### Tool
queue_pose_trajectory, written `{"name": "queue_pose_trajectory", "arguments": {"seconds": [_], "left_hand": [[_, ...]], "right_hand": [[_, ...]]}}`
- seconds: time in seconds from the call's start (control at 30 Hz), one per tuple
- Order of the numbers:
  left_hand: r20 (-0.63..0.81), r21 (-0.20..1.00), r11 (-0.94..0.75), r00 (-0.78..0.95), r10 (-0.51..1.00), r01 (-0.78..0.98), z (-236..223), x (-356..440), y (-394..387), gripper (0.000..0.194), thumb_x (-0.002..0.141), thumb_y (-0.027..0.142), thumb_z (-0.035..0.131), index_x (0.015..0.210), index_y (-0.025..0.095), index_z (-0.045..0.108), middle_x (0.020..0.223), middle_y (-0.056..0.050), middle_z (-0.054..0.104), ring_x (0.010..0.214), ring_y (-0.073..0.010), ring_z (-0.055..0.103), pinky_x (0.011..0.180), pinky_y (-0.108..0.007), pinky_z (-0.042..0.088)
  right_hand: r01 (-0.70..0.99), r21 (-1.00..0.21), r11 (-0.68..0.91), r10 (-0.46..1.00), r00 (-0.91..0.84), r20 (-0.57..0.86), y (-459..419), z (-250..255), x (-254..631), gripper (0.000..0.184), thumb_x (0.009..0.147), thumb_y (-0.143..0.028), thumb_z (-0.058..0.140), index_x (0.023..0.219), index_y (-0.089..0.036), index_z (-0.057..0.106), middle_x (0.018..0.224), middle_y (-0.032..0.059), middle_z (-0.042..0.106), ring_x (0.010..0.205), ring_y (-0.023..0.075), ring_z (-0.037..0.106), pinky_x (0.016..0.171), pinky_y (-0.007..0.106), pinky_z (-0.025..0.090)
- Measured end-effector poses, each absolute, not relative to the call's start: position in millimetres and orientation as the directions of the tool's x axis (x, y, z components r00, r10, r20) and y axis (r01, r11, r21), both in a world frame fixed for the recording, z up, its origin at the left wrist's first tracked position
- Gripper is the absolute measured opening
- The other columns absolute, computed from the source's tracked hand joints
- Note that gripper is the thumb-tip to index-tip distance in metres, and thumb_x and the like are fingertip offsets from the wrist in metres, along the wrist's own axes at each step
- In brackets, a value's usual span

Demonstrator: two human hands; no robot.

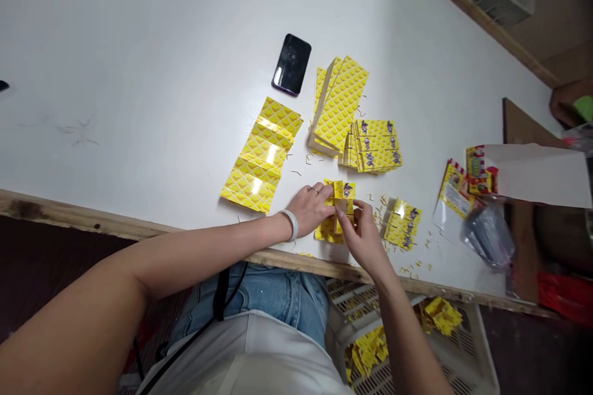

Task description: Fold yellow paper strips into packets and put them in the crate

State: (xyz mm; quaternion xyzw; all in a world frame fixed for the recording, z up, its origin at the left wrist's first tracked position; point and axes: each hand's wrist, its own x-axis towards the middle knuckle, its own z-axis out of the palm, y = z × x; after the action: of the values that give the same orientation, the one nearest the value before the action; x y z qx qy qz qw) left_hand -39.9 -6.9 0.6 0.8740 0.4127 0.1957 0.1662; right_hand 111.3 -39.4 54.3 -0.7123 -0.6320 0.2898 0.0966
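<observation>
Yellow printed card piece, small and folded, (pixel 343 204) sits between two bare hands near the front edge of a white tabletop (pixel 162 105), its longer axis appearing to run away from the wearer's body. From left, a creased, glossy yellow patterned sheet (pixel 263 157) lies aslant below a black rectangular phone (pixel 291 65). Next comes the left hand (pixel 309 210), its fingertips against the piece's left side; whether they pinch or merely steady it cannot be told. Beyond the piece rises a stack of long yellow patterned cards (pixel 343 102). The right hand (pixel 364 234) comes in from the near right, thumb and forefinger pinching the raised flap, so the piece lies just left of its fingers and neither hand is clearly nearer. Farther right stand a banded yellow card stack (pixel 377 145) and, closer to the edge, a smaller yellow printed bundle (pixel 403 224).
</observation>
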Motion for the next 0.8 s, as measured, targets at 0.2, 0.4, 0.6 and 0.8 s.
{"name": "queue_pose_trajectory", "arguments": {"seconds": [0.2,0.4,0.6,0.8], "left_hand": [[0.169,0.445,-0.601,0.597,0.785,0.664,2.6,-39.9,-6.9,0.019,0.089,0.024,0.047,0.095,0.025,0.065,0.111,-0.011,0.050,0.103,-0.0261,0.044,0.073,-0.035,0.038],[0.173,0.443,-0.603,0.596,0.784,0.664,2.2,-38.5,-6.9,0.022,0.090,0.030,0.045,0.092,0.026,0.067,0.108,-0.011,0.050,0.100,-0.0263,0.045,0.075,-0.036,0.039],[0.184,0.402,-0.616,0.599,0.779,0.678,3.4,-37.8,-9.3,0.020,0.090,0.026,0.046,0.086,0.024,0.065,0.106,-0.011,0.051,0.099,-0.0270,0.045,0.074,-0.038,0.039],[0.196,0.377,-0.630,0.606,0.771,0.680,1.8,-37.4,-10.5,0.014,0.088,0.024,0.050,0.085,0.022,0.064,0.105,-0.010,0.051,0.099,-0.0267,0.045,0.073,-0.037,0.041]], "right_hand": [[0.657,-0.726,-0.203,0.972,0.225,-0.068,-80.4,37.2,107.6,0.062,0.074,-0.039,0.066,0.123,-0.017,0.036,0.105,0.0111,0.059,0.093,0.0200,0.060,0.080,0.034,0.051],[0.805,-0.587,-0.085,0.959,0.226,0.172,-85.6,28.1,94.7,0.035,0.081,-0.030,0.058,0.111,-0.017,0.047,0.095,0.0080,0.063,0.080,0.0181,0.063,0.071,0.033,0.052],[0.878,-0.474,0.065,0.969,0.057,0.240,-88.4,23.2,101.6,0.010,0.091,-0.021,0.045,0.090,-0.018,0.055,0.079,0.0033,0.061,0.072,0.0150,0.058,0.068,0.029,0.049],[0.894,-0.409,0.181,0.973,-0.103,0.206,-87.0,22.8,101.7,0.012,0.090,-0.015,0.039,0.090,-0.019,0.050,0.077,0.0049,0.053,0.074,0.0186,0.050,0.066,0.032,0.044]]}}
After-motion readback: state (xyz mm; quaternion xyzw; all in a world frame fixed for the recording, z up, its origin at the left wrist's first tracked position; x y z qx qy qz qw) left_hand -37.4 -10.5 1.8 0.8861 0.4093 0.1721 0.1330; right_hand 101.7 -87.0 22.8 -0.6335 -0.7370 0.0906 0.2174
